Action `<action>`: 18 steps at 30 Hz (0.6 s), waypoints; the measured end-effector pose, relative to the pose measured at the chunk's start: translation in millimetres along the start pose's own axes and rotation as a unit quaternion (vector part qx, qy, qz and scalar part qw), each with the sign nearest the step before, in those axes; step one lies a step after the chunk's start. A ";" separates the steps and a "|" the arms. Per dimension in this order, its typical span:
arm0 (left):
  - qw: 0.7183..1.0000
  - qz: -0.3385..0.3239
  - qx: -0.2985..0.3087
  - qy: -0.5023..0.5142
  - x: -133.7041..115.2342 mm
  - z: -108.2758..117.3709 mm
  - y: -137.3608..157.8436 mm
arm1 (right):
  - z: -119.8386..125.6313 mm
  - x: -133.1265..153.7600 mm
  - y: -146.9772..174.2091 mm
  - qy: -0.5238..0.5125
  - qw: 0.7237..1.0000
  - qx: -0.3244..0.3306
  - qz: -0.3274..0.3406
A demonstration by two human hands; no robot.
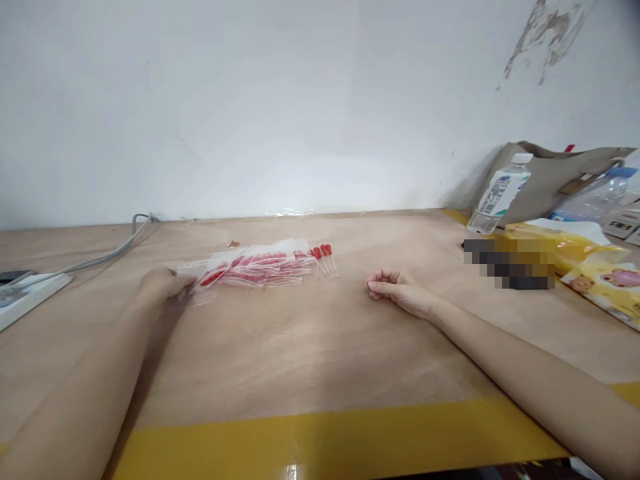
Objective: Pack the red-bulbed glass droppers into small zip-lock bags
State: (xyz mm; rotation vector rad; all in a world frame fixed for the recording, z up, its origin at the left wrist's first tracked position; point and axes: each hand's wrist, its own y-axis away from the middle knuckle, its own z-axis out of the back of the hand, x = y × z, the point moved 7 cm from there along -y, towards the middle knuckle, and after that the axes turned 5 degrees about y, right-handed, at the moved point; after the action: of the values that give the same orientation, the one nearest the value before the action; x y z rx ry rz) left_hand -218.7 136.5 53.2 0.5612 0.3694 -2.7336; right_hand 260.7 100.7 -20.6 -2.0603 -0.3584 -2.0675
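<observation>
the left hand (170,283) is touching the left end of a flat pile of clear plastic bags with red contents (260,265), blur hiding whether its fingers are pinching, while the right hand (393,291) is resting loosely curled and released on the brown-covered worktop (300,353). the pile is lying between the hands, with a few thin pale sticks with red teardrop-shaped heads (323,251) sitting just beside its right end. farther right, a clear plastic bottle with a white cap (501,193) is leaning against a grey-brown bag (547,177).
</observation>
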 end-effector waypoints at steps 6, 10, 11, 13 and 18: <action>0.983 0.064 -0.135 -0.107 -16.5 40.6 22.1 | -1.5 0.8 -5.2 0.069 0.993 -0.088 0.042; 0.932 -0.137 -0.280 -0.182 -98.6 48.3 70.7 | -5.0 5.7 -25.2 0.198 0.969 -0.131 0.074; 0.927 -0.197 -0.255 -0.191 -120.4 35.7 85.1 | -5.8 8.4 -32.2 0.242 0.957 -0.142 0.076; 0.913 -0.317 -0.170 -0.191 -158.8 1.2 118.4 | -7.1 14.7 -47.7 0.322 0.930 -0.165 0.071; 0.857 -0.507 0.005 -0.091 -206.7 -64.9 199.1 | -13.1 26.0 -86.3 0.392 0.900 -0.188 0.035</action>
State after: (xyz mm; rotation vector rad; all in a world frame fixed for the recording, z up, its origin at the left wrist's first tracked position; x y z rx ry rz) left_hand 55.0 28.7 45.4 0.0654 0.7774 -3.7459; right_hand 221.3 179.4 2.9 -1.1574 0.2656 -2.8405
